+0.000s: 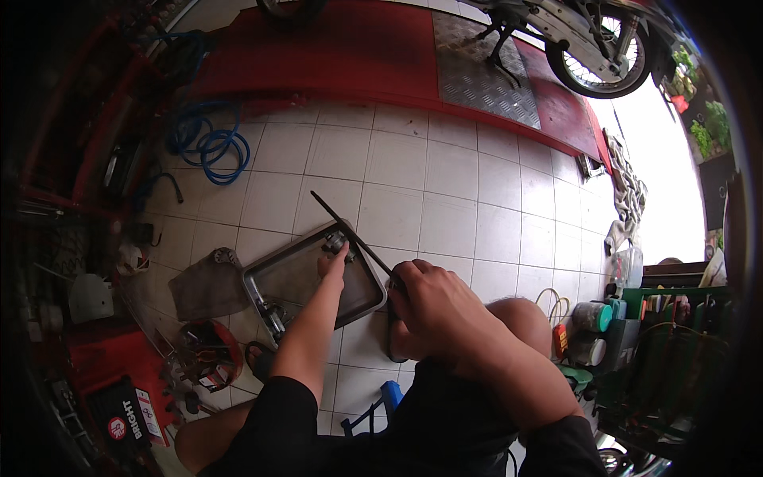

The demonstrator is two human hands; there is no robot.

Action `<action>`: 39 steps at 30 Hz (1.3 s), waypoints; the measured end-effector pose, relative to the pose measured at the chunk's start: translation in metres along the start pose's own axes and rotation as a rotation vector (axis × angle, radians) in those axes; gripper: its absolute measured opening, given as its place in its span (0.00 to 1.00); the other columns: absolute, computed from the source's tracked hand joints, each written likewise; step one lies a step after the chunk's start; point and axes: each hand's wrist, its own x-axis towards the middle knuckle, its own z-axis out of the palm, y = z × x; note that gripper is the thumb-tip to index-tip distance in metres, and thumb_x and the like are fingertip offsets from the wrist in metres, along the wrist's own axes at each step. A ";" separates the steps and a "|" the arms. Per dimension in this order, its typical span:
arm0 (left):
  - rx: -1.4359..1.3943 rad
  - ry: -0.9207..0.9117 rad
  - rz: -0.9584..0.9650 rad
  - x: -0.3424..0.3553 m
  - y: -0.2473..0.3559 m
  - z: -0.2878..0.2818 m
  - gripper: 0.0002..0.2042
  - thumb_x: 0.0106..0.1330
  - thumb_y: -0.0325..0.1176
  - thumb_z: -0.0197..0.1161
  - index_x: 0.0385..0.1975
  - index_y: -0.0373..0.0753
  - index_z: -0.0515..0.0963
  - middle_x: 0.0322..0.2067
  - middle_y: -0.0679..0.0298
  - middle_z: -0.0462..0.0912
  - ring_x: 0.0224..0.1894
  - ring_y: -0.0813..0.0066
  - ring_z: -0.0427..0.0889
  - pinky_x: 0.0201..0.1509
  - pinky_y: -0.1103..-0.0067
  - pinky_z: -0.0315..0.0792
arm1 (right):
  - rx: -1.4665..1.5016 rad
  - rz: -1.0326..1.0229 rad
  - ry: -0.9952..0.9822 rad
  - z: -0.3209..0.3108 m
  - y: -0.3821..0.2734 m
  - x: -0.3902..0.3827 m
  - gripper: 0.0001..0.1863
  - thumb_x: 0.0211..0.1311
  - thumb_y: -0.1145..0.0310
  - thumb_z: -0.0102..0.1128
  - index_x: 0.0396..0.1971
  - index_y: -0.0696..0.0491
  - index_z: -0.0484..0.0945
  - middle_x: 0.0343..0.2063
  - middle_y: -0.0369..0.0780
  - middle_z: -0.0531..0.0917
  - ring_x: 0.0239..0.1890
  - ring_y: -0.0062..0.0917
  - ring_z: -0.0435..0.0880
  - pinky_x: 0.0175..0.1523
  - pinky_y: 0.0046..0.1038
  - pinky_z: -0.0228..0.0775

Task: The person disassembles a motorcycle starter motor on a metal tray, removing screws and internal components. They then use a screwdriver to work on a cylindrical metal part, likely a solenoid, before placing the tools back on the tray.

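Observation:
A rectangular metal tray (pixel 376 290) lies on the tiled floor in front of me, with small metal parts (pixel 275 316) at its lower left. My left hand (pixel 335 268) reaches into the tray's upper right, its fingers closed on a metal component (pixel 339 246), partly hidden by them. My right hand (pixel 429 298) is closed around a long, thin dark rod (pixel 332 213), which slants up and left across the tray's right end, above the component.
A red platform (pixel 334 63) with a motorcycle (pixel 600 56) spans the top. Blue hose coils (pixel 222 155) lie upper left, a grey cloth (pixel 203 282) left of the tray. A red toolbox (pixel 95 350) stands lower left; containers (pixel 592 316) and shelving crowd the right. Blue plastic (pixel 389 397) shows below.

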 end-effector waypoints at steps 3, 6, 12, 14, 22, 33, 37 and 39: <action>-0.063 -0.034 -0.114 0.005 0.009 0.017 0.32 0.47 0.48 0.83 0.44 0.29 0.82 0.44 0.51 0.87 0.47 0.61 0.85 0.54 0.69 0.77 | 0.197 -0.059 -0.112 0.000 0.007 0.015 0.12 0.67 0.68 0.55 0.35 0.64 0.73 0.31 0.55 0.81 0.37 0.51 0.83 0.43 0.45 0.75; -0.052 -0.018 -0.157 0.016 0.012 0.024 0.26 0.45 0.42 0.85 0.40 0.32 0.85 0.41 0.55 0.88 0.43 0.65 0.87 0.49 0.69 0.79 | 0.346 -0.145 -0.156 -0.004 0.004 0.026 0.14 0.69 0.64 0.55 0.37 0.63 0.74 0.31 0.53 0.83 0.36 0.49 0.84 0.41 0.43 0.75; -0.333 -0.408 -0.269 0.008 0.008 -0.027 0.34 0.49 0.38 0.82 0.56 0.36 0.75 0.56 0.56 0.79 0.55 0.63 0.80 0.54 0.65 0.75 | 0.420 0.008 -0.127 -0.010 -0.031 0.031 0.16 0.71 0.61 0.56 0.40 0.62 0.75 0.28 0.49 0.84 0.28 0.43 0.83 0.36 0.37 0.74; -0.526 -0.558 -0.286 0.027 -0.021 -0.065 0.32 0.53 0.37 0.79 0.58 0.39 0.72 0.56 0.58 0.77 0.56 0.63 0.78 0.55 0.64 0.74 | 0.470 -0.144 -0.105 -0.006 -0.041 0.039 0.15 0.72 0.62 0.57 0.43 0.61 0.75 0.25 0.45 0.83 0.21 0.34 0.80 0.32 0.31 0.75; -0.791 -0.852 -0.085 -0.129 0.079 -0.249 0.19 0.64 0.33 0.71 0.53 0.40 0.74 0.49 0.60 0.79 0.52 0.66 0.80 0.56 0.65 0.74 | 1.001 0.004 -0.237 -0.008 -0.084 0.028 0.14 0.76 0.60 0.51 0.40 0.57 0.75 0.27 0.37 0.81 0.18 0.18 0.76 0.25 0.22 0.68; -1.035 -0.834 0.448 -0.264 0.119 -0.441 0.26 0.67 0.38 0.67 0.63 0.39 0.68 0.55 0.53 0.76 0.56 0.54 0.77 0.65 0.61 0.71 | 0.881 -0.147 -0.614 0.002 -0.156 -0.036 0.24 0.76 0.65 0.49 0.67 0.58 0.64 0.35 0.39 0.78 0.26 0.20 0.76 0.29 0.23 0.69; -1.308 -0.908 0.422 -0.250 0.108 -0.437 0.29 0.65 0.47 0.67 0.62 0.41 0.69 0.54 0.55 0.76 0.56 0.52 0.77 0.65 0.56 0.70 | 0.705 -0.214 -0.663 0.008 -0.131 -0.040 0.25 0.77 0.65 0.49 0.68 0.60 0.63 0.35 0.39 0.78 0.26 0.19 0.75 0.32 0.22 0.69; -1.305 -0.842 0.329 -0.251 0.123 -0.434 0.29 0.64 0.51 0.67 0.60 0.41 0.70 0.51 0.55 0.77 0.54 0.52 0.78 0.64 0.55 0.71 | 0.621 -0.212 -0.671 0.007 -0.128 -0.043 0.26 0.77 0.65 0.49 0.69 0.60 0.62 0.33 0.38 0.78 0.26 0.19 0.75 0.34 0.22 0.70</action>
